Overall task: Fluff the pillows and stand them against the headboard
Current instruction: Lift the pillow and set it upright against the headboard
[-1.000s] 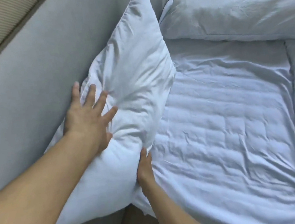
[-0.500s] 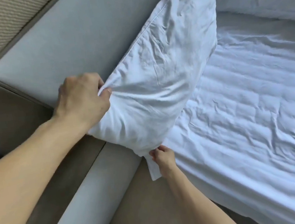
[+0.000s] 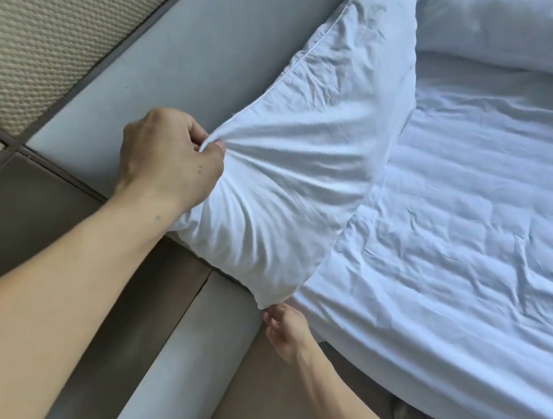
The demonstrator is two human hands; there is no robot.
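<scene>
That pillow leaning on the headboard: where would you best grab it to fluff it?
Judging by its pose, take the pillow by its two near corners, coming from the bedside. The left hand already pinches the upper corner's loose fabric; the right hand sits just below the bottom corner, its grip unclear.

left hand (image 3: 169,159) pinches the white pillow (image 3: 300,158) leaning on the grey headboard (image 3: 215,44); right hand (image 3: 287,332) sits loose just under its lower corner.

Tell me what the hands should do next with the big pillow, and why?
Probably let the right hand pinch the bottom corner of the pillow and tug. The left hand already bunches the cloth at the side, but the right hand's fingers sit open just under the corner. The pillow leans on the headboard with creases, so it looks unfinished.
</scene>
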